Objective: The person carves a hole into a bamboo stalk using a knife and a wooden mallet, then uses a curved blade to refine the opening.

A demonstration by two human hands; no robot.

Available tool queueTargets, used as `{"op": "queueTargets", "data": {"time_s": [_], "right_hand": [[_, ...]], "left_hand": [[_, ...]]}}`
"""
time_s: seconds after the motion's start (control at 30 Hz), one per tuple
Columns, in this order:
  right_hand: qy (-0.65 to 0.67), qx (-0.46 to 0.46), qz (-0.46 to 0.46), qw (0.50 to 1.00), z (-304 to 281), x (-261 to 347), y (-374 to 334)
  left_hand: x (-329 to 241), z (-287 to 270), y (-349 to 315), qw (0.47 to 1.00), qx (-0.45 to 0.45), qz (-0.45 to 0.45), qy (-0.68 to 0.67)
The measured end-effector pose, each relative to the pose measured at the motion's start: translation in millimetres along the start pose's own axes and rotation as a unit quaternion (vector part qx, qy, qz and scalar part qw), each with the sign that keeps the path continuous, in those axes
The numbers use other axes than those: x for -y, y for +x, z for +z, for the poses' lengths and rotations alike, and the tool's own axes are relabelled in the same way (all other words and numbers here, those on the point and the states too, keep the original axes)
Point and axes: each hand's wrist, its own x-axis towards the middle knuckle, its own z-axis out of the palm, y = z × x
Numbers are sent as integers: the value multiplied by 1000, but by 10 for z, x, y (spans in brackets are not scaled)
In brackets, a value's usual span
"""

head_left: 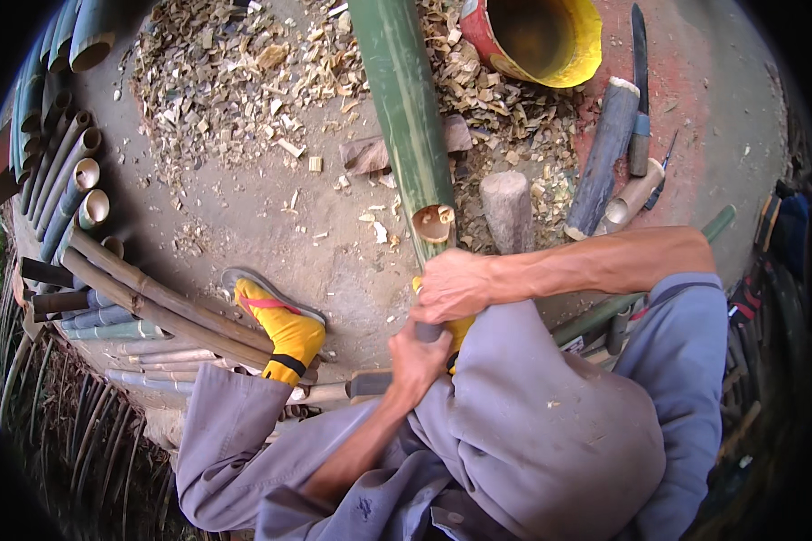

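Knee point(559, 406), 2 hands point(457, 285) on dark handle point(429, 333), green bamboo point(406, 108)

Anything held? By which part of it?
A dark grey handle: right hand has its grip above the visible stretch, left hand just below. The rest is hidden.

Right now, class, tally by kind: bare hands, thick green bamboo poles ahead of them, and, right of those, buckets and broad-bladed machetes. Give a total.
Bare hands: 2 (left hand, right hand)
Thick green bamboo pole: 1
Red-and-yellow bucket: 1
Broad-bladed machete: 1
Total: 5
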Motion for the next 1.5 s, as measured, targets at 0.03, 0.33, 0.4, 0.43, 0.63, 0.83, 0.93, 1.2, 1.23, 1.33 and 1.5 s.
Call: {"op": "queueTargets", "data": {"time_s": [0.03, 0.33, 0.4, 0.43, 0.63, 0.83, 0.93, 1.2, 1.23, 1.33, 1.5], "right_hand": [[-10, -42, -3, 999, 61, 30, -43], [-1, -176, 177, 968, -234, 52, 397], [13, -285, 247, 926, -243, 93, 427], [40, -324, 253, 911, -254, 77, 427], [130, -536, 301, 778, -317, 8, 362], [145, -604, 328, 712, -256, 22, 302], [46, -455, 303, 836, -174, 148, 198], [533, -594, 200, 568, -315, 683, -314], [508, -633, 246, 531, -455, 690, -359], [458, -666, 309, 501, -420, 322, -847], [496, -583, 439, 470, -726, -440, -1763]], "left_hand": [[39, 82, -11, 999, -23, 19, 20], [-262, -1030, 564, 941, -55, 230, 243], [-626, -1374, 715, 881, -14, 264, 391], [-895, -1474, 762, 853, 4, 286, 436], [-1959, -1435, 1025, 693, 57, 338, 634], [-2560, -1147, 988, 560, 71, 399, 722], [-1503, -1464, 1037, 777, 156, 260, 551], [-1373, -785, 227, 900, 85, 384, 187], [-1293, -614, 202, 796, 36, 558, 232], [-1150, -404, 57, 879, 199, 412, 134], [-1014, -90, 456, 884, 398, 141, -201]]}}
